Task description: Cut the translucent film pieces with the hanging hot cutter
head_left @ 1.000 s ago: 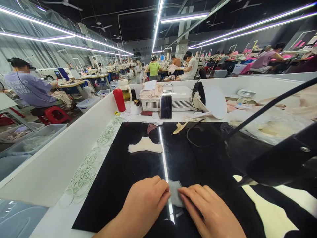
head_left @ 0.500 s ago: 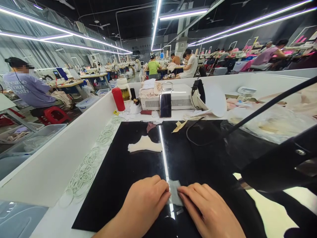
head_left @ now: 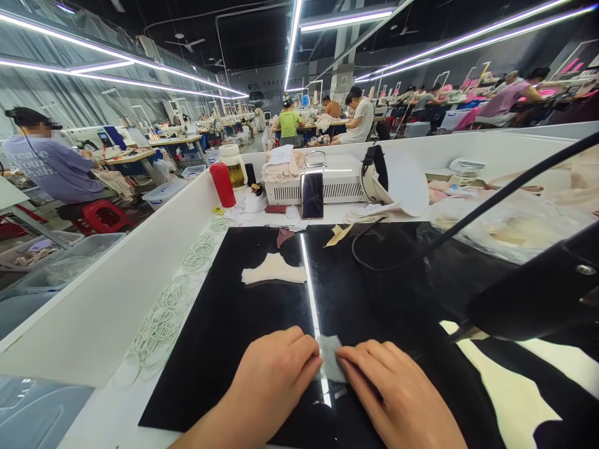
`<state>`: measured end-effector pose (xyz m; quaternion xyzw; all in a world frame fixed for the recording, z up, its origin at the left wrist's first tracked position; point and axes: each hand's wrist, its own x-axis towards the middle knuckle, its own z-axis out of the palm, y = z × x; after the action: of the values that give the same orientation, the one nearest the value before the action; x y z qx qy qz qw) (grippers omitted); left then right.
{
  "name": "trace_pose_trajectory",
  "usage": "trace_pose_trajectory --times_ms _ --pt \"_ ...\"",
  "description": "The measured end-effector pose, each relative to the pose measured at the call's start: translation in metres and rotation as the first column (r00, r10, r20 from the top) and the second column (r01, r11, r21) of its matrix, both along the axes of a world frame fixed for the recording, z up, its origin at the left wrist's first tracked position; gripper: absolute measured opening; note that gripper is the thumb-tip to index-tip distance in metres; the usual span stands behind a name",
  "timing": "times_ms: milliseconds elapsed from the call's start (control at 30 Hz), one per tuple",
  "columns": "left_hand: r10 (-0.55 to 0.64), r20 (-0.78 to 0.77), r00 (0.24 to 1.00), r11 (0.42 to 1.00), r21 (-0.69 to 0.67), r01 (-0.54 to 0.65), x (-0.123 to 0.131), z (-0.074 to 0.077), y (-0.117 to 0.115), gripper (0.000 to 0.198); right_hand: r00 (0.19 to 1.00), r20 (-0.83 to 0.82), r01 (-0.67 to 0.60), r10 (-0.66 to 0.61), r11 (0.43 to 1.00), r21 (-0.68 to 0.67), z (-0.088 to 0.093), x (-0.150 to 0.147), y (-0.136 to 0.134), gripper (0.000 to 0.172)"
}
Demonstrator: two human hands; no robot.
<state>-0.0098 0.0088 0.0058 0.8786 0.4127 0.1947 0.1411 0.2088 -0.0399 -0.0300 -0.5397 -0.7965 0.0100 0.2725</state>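
Observation:
Low over the glossy black board [head_left: 234, 374], a small pale grey, slightly see-through piece of material [head_left: 331, 358] sits between my hands. My left hand [head_left: 276, 374] pinches its left edge between thumb and curled fingers. On the opposite edge, my right hand [head_left: 395, 390] pinches it with thumb and fingertips. Whether the piece is cloth or film I cannot make out. Farther up the board lies a stack of cream cut fabric pieces [head_left: 274, 269], apart from both hands.
A black machine arm [head_left: 538, 299] reaches in from the right, above cream fabric pieces [head_left: 510, 393]. Pale green cord loops [head_left: 159, 321] line the left side. A phone [head_left: 312, 194] leans on a white vented box [head_left: 341, 184] at the back. Low white walls [head_left: 116, 274] border the table.
The view has shifted slightly. Both hands keep their pinch on the grey piece, nearly in place. The black machine arm appears a little farther right.

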Motion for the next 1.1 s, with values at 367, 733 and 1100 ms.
trace_pose_trajectory --times_ms 367,733,1100 --pt "0.014 -0.057 0.998 1.000 -0.014 -0.014 0.001 0.004 0.001 0.011 1.000 0.005 -0.014 0.015 1.000 -0.018 -0.005 0.001 0.002 0.014" --pt "-0.091 -0.032 0.995 0.955 0.281 0.097 0.004 0.009 -0.003 0.024 1.000 0.009 -0.004 0.004 1.000 -0.006 0.000 -0.002 0.002 0.019" --pt "-0.287 -0.007 0.958 0.882 0.388 0.267 0.010 -0.009 -0.004 0.018 0.999 0.034 -0.002 0.002 1.000 0.001 -0.004 -0.001 0.001 0.018"
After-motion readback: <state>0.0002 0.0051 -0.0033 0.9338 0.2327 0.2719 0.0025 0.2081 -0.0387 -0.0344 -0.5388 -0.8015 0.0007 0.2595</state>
